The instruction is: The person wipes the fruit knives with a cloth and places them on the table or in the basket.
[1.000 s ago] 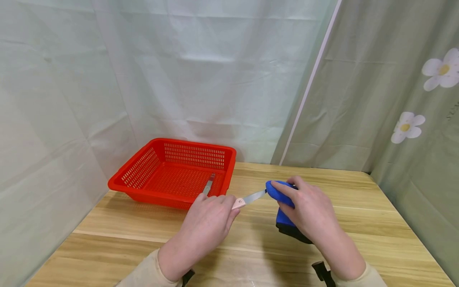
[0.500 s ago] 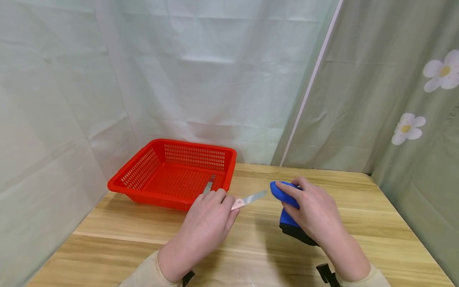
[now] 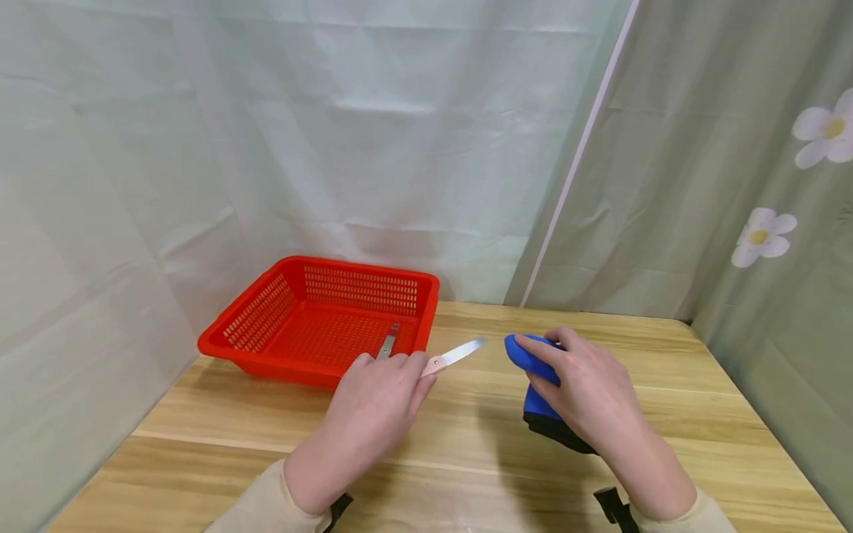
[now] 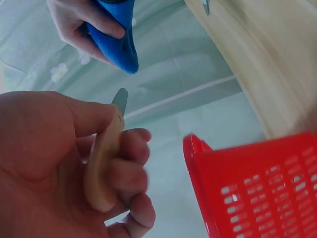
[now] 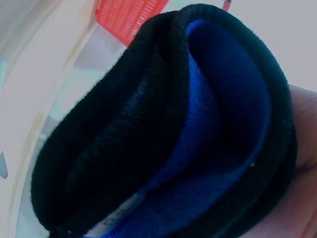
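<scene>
Knife (image 3: 455, 356): its tip touched the cloth (image 3: 529, 357) one second ago. Now it has moved up and left, and a gap shows between them.
Left hand (image 3: 376, 403): head view first. Its fingers are curled round the knife, held up over the table (image 3: 700, 414) beside the basket (image 3: 280, 364). A bump on the basket could jerk the knife.
Right hand (image 3: 593, 385): thumb and fingers pinch the cloth, also up over the table.
Tool (image 3: 387, 346): it lies in the basket. Its end could scratch the left hand if that hand dipped in without care.
Handle (image 4: 104, 163): left wrist view. Fingers wrap it, thumb on top near the blade (image 4: 120, 100). A slick handle or a loose hold could make the knife twist or drop.
Blade: it points at the cloth and right hand. Coming together too fast, it might poke a finger.
Folds: right wrist view. Black-edged cloth hangs loosely bunched; slack cloth might slide and leave skin bare. Most fingers are hidden here, so I cannot tell their hold from this side.
</scene>
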`<state>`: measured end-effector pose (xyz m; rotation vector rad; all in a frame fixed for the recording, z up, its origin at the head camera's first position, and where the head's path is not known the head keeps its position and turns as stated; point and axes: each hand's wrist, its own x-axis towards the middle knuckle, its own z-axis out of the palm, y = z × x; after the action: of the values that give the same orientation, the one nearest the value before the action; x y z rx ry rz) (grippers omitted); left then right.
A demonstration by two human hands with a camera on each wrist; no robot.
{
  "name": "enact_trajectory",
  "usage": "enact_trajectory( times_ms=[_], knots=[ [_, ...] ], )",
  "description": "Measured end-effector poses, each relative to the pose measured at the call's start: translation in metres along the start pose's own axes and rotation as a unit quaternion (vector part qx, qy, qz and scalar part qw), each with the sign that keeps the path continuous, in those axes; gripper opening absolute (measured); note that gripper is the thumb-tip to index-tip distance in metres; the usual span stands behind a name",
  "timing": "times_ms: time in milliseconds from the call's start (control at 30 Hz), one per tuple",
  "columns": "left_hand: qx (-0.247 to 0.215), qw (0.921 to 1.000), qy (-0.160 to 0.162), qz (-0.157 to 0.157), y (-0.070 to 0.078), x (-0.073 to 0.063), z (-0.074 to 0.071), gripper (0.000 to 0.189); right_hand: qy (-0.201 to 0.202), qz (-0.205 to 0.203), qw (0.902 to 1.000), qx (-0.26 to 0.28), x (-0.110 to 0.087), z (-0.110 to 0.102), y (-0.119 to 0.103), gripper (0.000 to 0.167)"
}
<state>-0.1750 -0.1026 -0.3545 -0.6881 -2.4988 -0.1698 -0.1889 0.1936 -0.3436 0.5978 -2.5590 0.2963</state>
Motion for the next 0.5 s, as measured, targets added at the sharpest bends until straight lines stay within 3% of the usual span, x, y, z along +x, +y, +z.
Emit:
enact_trajectory(
  times_ms=[100,367,500],
  knots=[
    [-0.007,1.0000,-0.002,-0.006,-0.005,0.002,-0.002,0.029,0.000,0.000,1.0000,0.001,0.001,-0.001,0.000,0.056],
    [-0.010,0.9992,0.035,-0.017,-0.027,0.008,-0.006,0.033,-0.004,-0.016,0.9999,0.001,0.005,0.000,-0.003,0.054],
    [-0.005,0.9990,0.019,-0.040,-0.041,0.012,-0.010,0.031,-0.006,-0.020,0.9998,0.006,0.007,0.000,-0.005,0.054]
  ],
)
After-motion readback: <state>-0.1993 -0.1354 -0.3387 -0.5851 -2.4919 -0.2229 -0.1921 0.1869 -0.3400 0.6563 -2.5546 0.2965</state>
